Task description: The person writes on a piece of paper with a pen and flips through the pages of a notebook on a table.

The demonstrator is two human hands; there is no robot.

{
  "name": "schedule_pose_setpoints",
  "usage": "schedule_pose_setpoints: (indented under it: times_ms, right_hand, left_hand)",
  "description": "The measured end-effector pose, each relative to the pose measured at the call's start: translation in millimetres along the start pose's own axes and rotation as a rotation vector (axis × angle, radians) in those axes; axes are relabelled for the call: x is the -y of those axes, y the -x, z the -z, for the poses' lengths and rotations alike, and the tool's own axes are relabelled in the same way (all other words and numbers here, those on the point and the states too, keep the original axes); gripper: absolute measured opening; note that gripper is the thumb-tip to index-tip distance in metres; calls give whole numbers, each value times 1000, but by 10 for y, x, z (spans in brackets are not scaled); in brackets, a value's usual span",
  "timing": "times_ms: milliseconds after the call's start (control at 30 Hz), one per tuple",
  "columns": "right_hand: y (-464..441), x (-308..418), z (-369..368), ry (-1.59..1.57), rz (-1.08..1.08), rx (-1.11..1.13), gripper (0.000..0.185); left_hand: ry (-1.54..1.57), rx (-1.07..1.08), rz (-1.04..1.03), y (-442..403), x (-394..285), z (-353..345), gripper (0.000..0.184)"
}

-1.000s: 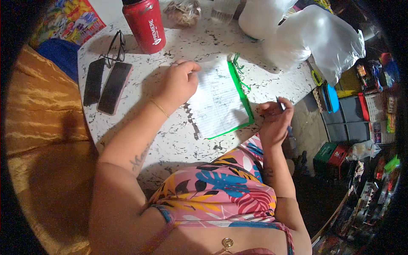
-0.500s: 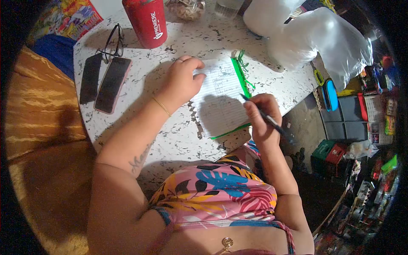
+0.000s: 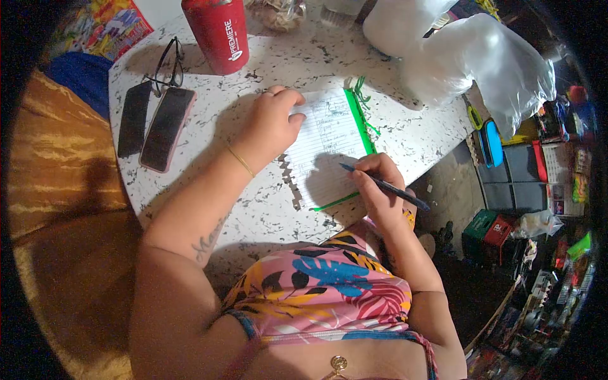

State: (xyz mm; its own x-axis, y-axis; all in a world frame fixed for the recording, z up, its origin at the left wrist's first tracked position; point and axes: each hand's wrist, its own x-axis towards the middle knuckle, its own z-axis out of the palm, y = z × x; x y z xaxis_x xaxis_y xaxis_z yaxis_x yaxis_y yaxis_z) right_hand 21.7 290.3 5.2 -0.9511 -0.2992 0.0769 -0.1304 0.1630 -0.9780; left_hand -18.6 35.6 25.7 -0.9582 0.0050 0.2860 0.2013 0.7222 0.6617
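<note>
A lined notebook (image 3: 329, 139) with a green edge and handwriting lies open on the speckled white table (image 3: 253, 209). Over its lower right part, my right hand (image 3: 382, 190) is closed around a dark pen (image 3: 396, 190), whose tip is at or just above the page. My left hand (image 3: 269, 123) rests on the upper left edge of the notebook, thumb and forefinger apart and the other fingers bent, with nothing gripped. Part of the page is shaded by my right hand. Green threads (image 3: 361, 95) stick out at the notebook's top right corner.
Left on the table are a phone (image 3: 168, 130), a dark flat case (image 3: 134, 120) and eyeglasses (image 3: 170, 66). A red tumbler (image 3: 217, 35) stands at the back. White plastic bags (image 3: 443, 57) fill the back right. Past the right edge are scissors (image 3: 475, 118) and a blue pouch (image 3: 491, 142).
My right hand has moved down and slightly left with the pen, and the pen now lies flatter with its tip lower on the page. My left hand stays about where it was.
</note>
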Motion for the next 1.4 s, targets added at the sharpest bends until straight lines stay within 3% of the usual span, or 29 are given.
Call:
schedule_pose_setpoints:
  times_ms: [133, 200, 267, 367, 500, 633, 667, 733, 900, 1400]
  right_hand:
    - [96, -82, 11, -487, 27, -196, 16]
    - [94, 4, 53, -571, 60, -340, 16]
    - [22, 28, 123, -560, 92, -530, 18]
    - [-58, 16, 264, -511, 232, -561, 20]
    - [-42, -48, 272, -485, 205, -592, 19]
    - [8, -17, 154, -335, 178, -509, 17]
    - [64, 16, 166, -226, 67, -442, 20]
    - [88, 70, 136, 10, 44, -341, 17]
    - [-46, 131, -23, 150, 213, -112, 11]
    - [-78, -66, -40, 216, 134, 65, 10]
  left_hand:
    - [17, 2, -22, -6, 84, -47, 20]
    - [18, 4, -25, -8, 93, -51, 19]
    - [2, 18, -14, -8, 56, -24, 19]
    - [12, 22, -17, -17, 62, -28, 18]
    - [30, 14, -11, -17, 42, -23, 18]
    - [20, 15, -16, -16, 48, -29, 18]
    - [20, 14, -17, -17, 51, -32, 18]
    - [-69, 28, -22, -20, 52, -11, 16]
    - [-98, 28, -22, -21, 49, -5, 16]
    - [-93, 35, -30, -17, 73, -19, 18]
